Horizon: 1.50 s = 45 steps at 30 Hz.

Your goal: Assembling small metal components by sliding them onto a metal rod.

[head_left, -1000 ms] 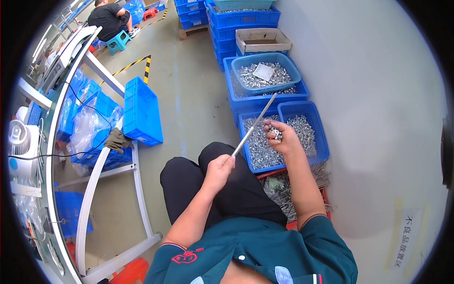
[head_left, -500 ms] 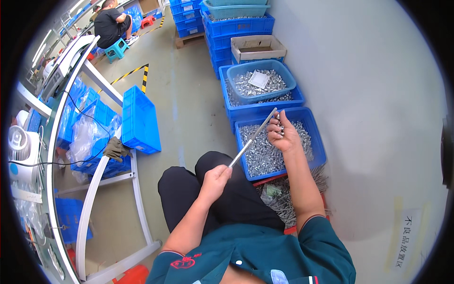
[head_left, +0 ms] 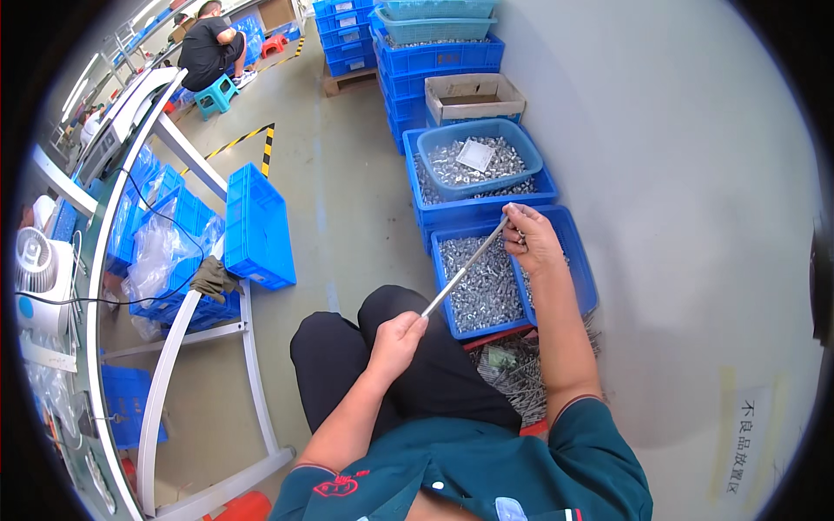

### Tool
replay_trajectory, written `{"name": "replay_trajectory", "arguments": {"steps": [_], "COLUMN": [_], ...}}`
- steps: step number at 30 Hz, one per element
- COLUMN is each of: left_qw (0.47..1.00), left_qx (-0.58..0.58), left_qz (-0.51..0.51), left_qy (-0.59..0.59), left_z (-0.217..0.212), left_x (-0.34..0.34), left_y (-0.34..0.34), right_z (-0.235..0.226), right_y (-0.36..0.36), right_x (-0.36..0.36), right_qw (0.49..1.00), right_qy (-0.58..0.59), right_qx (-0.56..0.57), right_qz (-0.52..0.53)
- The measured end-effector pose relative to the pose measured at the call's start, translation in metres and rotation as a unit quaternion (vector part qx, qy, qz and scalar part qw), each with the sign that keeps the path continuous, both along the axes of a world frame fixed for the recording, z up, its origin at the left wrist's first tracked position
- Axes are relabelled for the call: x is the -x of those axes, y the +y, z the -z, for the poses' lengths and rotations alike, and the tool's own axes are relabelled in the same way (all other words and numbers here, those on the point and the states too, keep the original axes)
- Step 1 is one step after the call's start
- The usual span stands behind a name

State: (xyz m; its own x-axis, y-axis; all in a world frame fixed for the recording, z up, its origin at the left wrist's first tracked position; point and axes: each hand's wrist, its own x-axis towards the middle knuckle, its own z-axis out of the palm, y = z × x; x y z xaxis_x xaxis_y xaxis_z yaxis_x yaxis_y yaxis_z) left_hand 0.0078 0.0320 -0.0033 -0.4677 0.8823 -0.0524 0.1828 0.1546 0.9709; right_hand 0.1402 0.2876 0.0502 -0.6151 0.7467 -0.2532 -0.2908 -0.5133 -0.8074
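While the person sits with legs crossed on the floor, both hands hold one thin metal rod over a bin of small parts.

Left hand (head_left: pixel 398 334): closed in a fist round the lower end of the rod (head_left: pixel 465 267), above the lap.
Right hand (head_left: pixel 532 240): fingers pinched on the rod's upper end, over the near bin; small metal pieces seem to sit at the fingertips, too small to make out.
Rod: slanted, low at the left hand, high at the right, clear of the bin beneath.
Near bin (head_left: pixel 584 269): blue, against the wall, filled with small silvery parts.
Far bin (head_left: pixel 422 186): blue, just behind the near bin, also holding silvery parts.
Basin (head_left: pixel 530 154): lighter blue, resting in the far bin, with parts and a white slip inside.
Carton (head_left: pixel 473 97): open cardboard box on stacked blue crates behind the basin.
Frame (head_left: pixel 165 356): white tube bench at the left, with blue crates and clear bags under it.
Fan (head_left: pixel 36 269): white, at the far left edge.
Other person (head_left: pixel 207 52): seated on a teal stool far back, dark shirt.
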Motion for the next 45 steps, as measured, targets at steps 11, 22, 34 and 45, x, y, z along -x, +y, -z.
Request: {"name": "replay_trajectory", "arguments": {"steps": [11, 22, 34, 45], "left_qw": [0.999, 0.999, 0.997, 0.999], "left_qx": [-0.004, 0.024, 0.029, 0.027], "left_qz": [-0.01, -0.02, -0.006, 0.004], "left_qy": [0.047, -0.034, -0.075, -0.041], "left_z": [-0.008, -0.005, -0.007, -0.006], "left_x": [-0.007, 0.001, 0.003, 0.002], "left_y": [0.001, 0.004, 0.003, 0.002], "right_z": [-0.011, 0.02, 0.055, 0.038], "right_y": [0.004, -0.062, -0.03, -0.017], "right_x": [-0.009, 0.006, -0.008, -0.01], "right_qw": [0.998, 0.965, 0.965, 0.926], "right_qy": [-0.032, -0.097, 0.01, 0.213], "right_qx": [-0.039, -0.007, 0.24, 0.282], "right_qz": [-0.049, -0.242, -0.106, -0.132]}}
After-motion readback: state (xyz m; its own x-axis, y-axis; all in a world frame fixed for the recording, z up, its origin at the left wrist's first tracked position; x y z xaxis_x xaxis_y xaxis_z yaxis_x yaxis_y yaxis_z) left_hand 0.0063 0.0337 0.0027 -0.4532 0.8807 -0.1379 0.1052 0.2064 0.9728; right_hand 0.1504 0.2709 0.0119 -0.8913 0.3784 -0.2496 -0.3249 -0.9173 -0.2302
